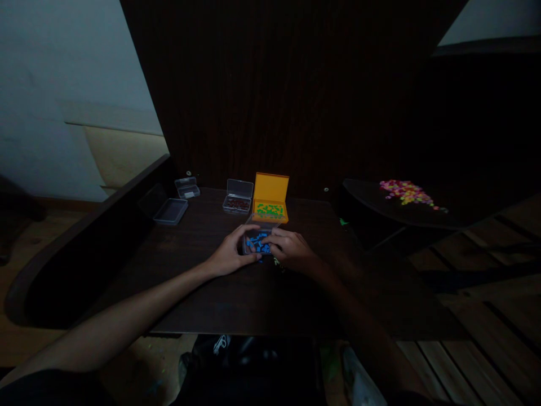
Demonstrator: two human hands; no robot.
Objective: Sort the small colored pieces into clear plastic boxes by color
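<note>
A clear plastic box (pixel 246 248) with its lid raised holds several small blue pieces (pixel 261 241). My left hand (pixel 232 249) grips the box by its left side, thumb along the near edge. Over the right part of the box, my right hand (pixel 291 247) has its fingers bent down at the blue pieces; whether a piece is pinched cannot be made out. Some pale yellowish pieces (pixel 277 263) lie on the table just under my right hand. Behind the box stands an open yellow box (pixel 271 188) with green pieces (pixel 270 211) in it.
Left of the yellow box is an open clear box (pixel 240 187) of dark red pieces. Two more open clear boxes, a larger one (pixel 171 211) and a smaller one (pixel 187 187), stand further left. Multicoloured pieces (pixel 406 193) are heaped on a dark surface at right. A raised side panel (pixel 97 225) bounds the table.
</note>
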